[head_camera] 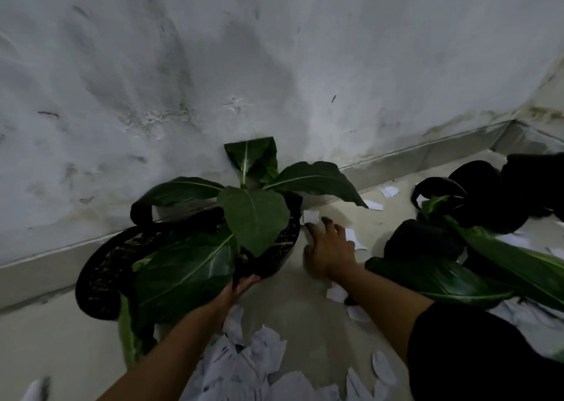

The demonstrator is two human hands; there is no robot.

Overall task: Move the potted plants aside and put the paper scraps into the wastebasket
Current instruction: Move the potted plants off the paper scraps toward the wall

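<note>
A potted plant [254, 217] with broad green leaves in a black pot [268, 266] stands against the wall. My left hand [236, 290] grips the near rim of that pot. Another black pot [100, 275] of soil sits just left of it. My right hand [328, 248] reaches over the floor right of the pot, fingers spread, fingertips at a white paper scrap [311, 216]. More paper scraps [253, 361] lie piled on the floor below my arms.
Several more black pots and leafy plants [476, 245] crowd the right side near the corner. Loose scraps [389, 191] lie along the skirting board. The stained wall [274, 64] closes off the far side. No wastebasket is in view.
</note>
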